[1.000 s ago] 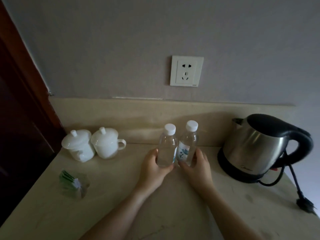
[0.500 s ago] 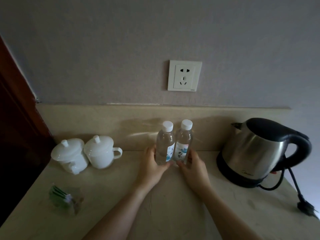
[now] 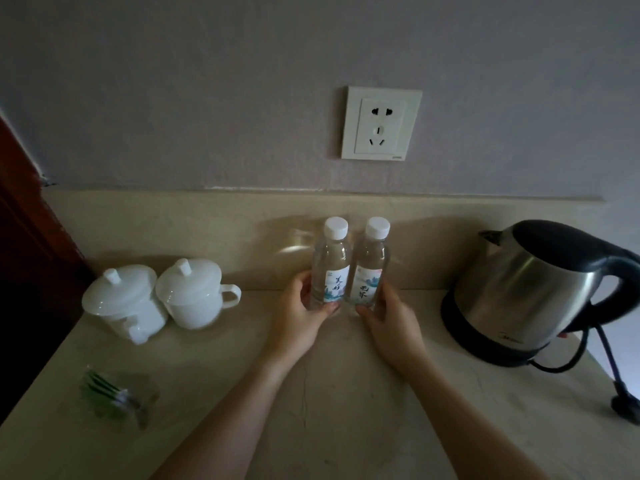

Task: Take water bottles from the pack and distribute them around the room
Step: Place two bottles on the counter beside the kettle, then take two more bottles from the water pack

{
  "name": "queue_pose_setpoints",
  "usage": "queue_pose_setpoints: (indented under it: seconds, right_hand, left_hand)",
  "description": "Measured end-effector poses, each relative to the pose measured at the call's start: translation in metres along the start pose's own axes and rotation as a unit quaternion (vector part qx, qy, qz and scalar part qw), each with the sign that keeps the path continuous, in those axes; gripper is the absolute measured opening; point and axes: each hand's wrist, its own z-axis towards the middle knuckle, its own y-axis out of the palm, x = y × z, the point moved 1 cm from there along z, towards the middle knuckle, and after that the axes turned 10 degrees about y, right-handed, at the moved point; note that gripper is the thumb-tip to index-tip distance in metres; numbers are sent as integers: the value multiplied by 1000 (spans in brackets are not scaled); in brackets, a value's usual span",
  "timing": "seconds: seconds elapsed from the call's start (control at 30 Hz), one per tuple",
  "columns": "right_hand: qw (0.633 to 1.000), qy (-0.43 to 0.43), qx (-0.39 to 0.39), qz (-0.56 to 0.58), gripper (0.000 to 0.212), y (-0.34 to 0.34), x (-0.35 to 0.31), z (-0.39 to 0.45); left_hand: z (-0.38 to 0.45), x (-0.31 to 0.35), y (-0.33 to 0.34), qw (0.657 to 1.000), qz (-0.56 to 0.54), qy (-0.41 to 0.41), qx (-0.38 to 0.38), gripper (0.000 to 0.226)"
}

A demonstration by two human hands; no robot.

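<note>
At your far left, a dark reddish wooden panel (image 3: 24,271) runs down the edge of the view. Near the front left corner of the pale stone tabletop (image 3: 329,403) lies a small clear packet with green inside (image 3: 114,398) (too blurred for you to read). Behind it, close to the backsplash, two white lidded cups stand touching: the left cup (image 3: 123,303) and the right cup (image 3: 192,294), whose handle points toward your hands.

Your left hand (image 3: 299,320) wraps the lower part of the left bottle (image 3: 330,268), fingers curled round its far side and the thumb across the front under the label. The bottle stands upright on the tabletop, just in front of the backsplash, white cap on. The right bottle (image 3: 369,271) stands upright right against it, labels facing you. Your right hand (image 3: 391,323) grips it low in the same way, thumb at the front and fingers bent round the outer side.

Above the bottles, a white wall socket (image 3: 381,123) sits on the grey wall. To the right, well apart from your right hand, a steel electric kettle (image 3: 523,296) with black lid and handle rests on its base, and its black cord (image 3: 609,362) trails off toward the plug at the right edge.
</note>
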Motion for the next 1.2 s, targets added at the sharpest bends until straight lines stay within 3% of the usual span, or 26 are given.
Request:
queue_pose_setpoints:
  seconds: [0.3,0.4,0.5,0.57,0.6,0.7,0.77,0.87,0.93,1.07,1.2]
  right_hand:
    - [999,-8,-32,8,56,1,3,5]
    - [998,-9,-52,23,58,-1,3,5]
    - [995,19,-77,61,75,-8,-2,-1]
    - [985,99,-59,126,94,-14,-9,-18]
    - [980,121,-38,155,93,-16,-14,-34]
    - [974,-3,-16,227,67,-13,-46,-91]
    - [950,-100,-94,282,53,-4,-92,-129]
    - [901,-236,-210,296,29,14,-174,-190]
    - [867,-311,-270,281,23,31,-220,-234]
    - [792,-423,-383,217,22,81,-284,-328]
    - [737,-441,-471,201,18,137,-324,-416]
  left_hand:
    - [-3,8,-4,999,54,6,-1,51]
    - [-9,19,0,995,91,-25,0,51]
    - [-24,42,13,996,46,-77,6,72]
    - [-43,61,19,993,49,-90,59,100]
    - [-57,74,16,990,65,-86,92,100]
    - [-109,130,-12,980,101,29,167,49]
    - [-149,171,-51,948,194,109,227,26]
    - [-213,223,-135,844,392,154,332,15]
    - [-263,244,-196,785,462,105,399,18]
    - [-381,257,-290,705,473,-74,523,5]
    - [-479,263,-340,670,458,-184,554,15]
